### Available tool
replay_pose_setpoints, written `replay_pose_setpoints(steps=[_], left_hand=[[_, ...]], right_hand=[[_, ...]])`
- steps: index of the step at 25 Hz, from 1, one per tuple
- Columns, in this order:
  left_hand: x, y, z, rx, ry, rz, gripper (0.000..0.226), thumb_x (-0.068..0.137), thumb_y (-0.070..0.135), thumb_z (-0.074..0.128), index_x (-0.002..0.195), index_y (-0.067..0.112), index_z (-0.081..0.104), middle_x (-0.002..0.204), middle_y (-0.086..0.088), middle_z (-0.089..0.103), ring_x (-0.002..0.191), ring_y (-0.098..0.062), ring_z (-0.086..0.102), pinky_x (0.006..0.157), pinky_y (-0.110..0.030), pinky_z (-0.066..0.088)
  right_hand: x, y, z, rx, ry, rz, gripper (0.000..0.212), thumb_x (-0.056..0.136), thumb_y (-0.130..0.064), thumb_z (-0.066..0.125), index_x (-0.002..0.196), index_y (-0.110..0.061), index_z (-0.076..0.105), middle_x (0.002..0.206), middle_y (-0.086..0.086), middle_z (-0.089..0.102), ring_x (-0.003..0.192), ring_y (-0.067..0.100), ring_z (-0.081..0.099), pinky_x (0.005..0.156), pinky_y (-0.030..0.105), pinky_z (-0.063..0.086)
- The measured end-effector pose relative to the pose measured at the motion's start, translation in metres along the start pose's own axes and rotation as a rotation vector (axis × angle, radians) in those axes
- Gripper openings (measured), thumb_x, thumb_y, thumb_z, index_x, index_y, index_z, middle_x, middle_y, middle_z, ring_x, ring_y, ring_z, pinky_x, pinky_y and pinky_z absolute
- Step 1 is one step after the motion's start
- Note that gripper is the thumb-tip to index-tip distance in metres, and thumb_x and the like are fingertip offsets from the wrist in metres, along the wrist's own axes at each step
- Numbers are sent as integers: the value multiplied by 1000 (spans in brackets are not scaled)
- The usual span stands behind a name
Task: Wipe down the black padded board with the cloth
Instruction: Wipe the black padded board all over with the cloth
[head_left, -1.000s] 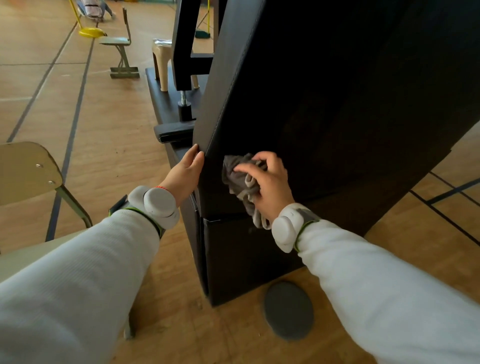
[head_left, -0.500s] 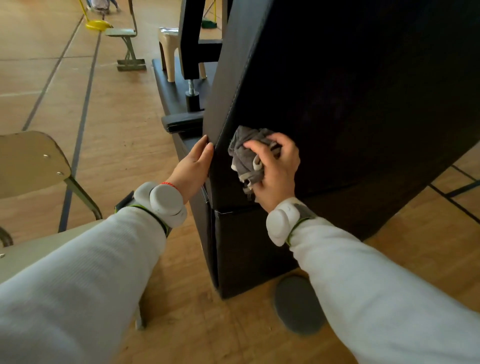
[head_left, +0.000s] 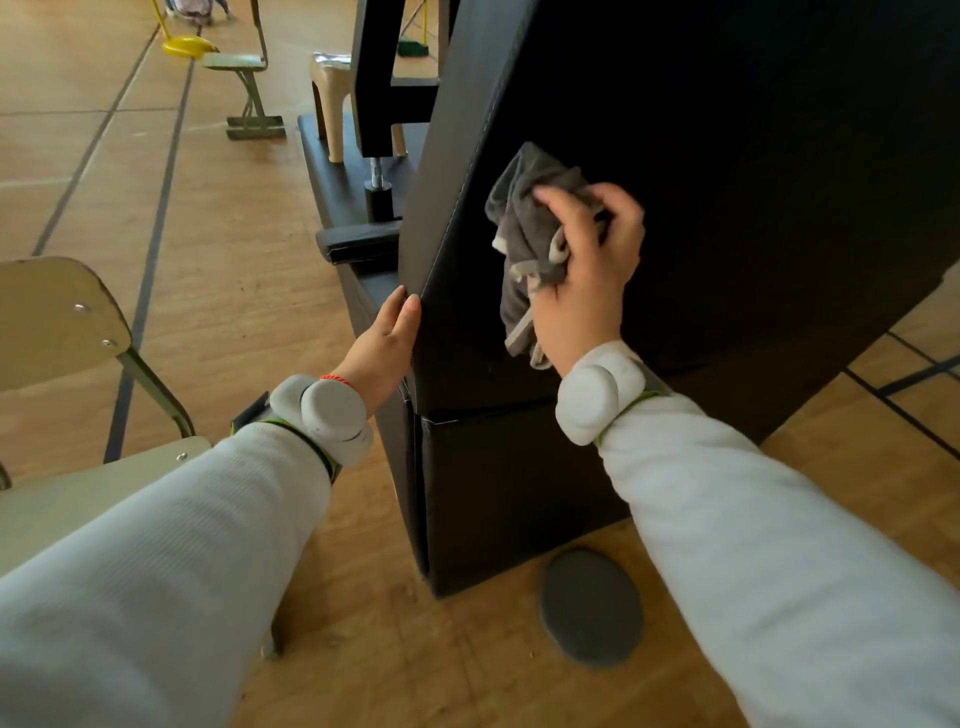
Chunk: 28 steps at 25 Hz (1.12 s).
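A tall black padded board (head_left: 727, 182) with a stitched edge leans upward across the right half of the view, above a black padded base. My right hand (head_left: 587, 280) presses a crumpled grey cloth (head_left: 524, 234) against the board's face, near its left edge. My left hand (head_left: 387, 343) lies flat along the board's left edge lower down, fingers together, touching the corner. Both wrists carry white devices over white sleeves.
A beige chair (head_left: 57, 322) stands close on the left. A grey disc (head_left: 592, 605) lies on the wooden floor by the base corner. Behind the board are a black metal frame (head_left: 374, 78), a beige plastic stool (head_left: 332, 88) and another chair (head_left: 244, 73).
My right hand has slid the cloth upward along the board's face. My left hand has stayed on the board's edge.
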<state>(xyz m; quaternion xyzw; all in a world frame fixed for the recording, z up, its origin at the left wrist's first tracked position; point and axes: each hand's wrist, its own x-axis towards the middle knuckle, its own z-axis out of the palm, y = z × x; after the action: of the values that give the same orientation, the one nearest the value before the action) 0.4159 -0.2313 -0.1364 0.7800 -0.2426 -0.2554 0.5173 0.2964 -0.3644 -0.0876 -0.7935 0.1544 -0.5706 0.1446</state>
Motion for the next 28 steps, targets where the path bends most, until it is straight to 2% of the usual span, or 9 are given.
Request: replay_pose_setpoints(steps=[7,11,15,17,19,21,22,25,28], left_hand=[[4,-12,-2,36,22,85,56,95,56,25,146,35,20,144,-2,41,128,-29,43,108,-48,33],[-1,-5,2,42,52,82,54,97,52,24,147,32,21,144,-2,41,127,-29,45,107,-47,34],[-9,3,1,29,60,29,52,97,51,23,146,32,24,144,0,41,127,-27,45,108,-46,34],[-13,4,2,9,61,22,52,98,50,21,145,28,28,141,0,44,125,-26,46,108,-45,34],[-15,1,6,-42,57,17,51,100,46,20,143,22,33,134,-2,47,122,-25,47,107,-43,35],[-17,-1,8,-74,87,22,53,100,45,23,136,11,41,128,-15,52,117,-34,51,100,-46,42],[-17,-3,9,-79,100,24,54,100,45,24,134,8,43,128,-19,52,115,-37,53,95,-46,45],[-12,-8,5,-61,92,18,52,99,48,22,141,21,37,128,-9,54,108,-30,57,78,-31,50],[-13,-8,3,-54,72,5,48,100,48,19,143,31,31,121,1,53,101,-21,59,71,-24,48]], right_hand=[[-89,33,24,-89,-245,39,49,70,-23,76,112,-29,50,123,3,30,114,29,35,90,55,40],[-95,32,18,-98,-353,54,38,73,-35,62,109,-28,52,122,4,31,114,28,31,92,56,40],[-97,34,3,-96,-624,136,37,73,-11,68,108,-22,62,121,14,43,111,33,39,94,52,40],[-90,31,-10,-17,-559,148,41,72,-2,65,111,-14,60,123,16,41,112,31,42,97,45,41],[-75,28,-15,21,-329,136,50,68,5,64,114,-13,56,125,18,38,114,29,42,98,34,40],[-64,31,-6,33,-149,166,54,67,4,63,114,-20,50,124,17,39,114,27,42,96,35,41],[-66,31,1,19,-136,181,52,69,-1,63,113,-23,48,124,16,39,113,27,41,94,38,43],[-98,37,21,-57,-295,178,45,71,-12,70,111,-24,51,122,14,40,109,30,41,90,47,44],[-127,43,22,-102,-553,259,47,69,0,68,110,-23,62,119,18,45,109,36,40,92,51,39]])
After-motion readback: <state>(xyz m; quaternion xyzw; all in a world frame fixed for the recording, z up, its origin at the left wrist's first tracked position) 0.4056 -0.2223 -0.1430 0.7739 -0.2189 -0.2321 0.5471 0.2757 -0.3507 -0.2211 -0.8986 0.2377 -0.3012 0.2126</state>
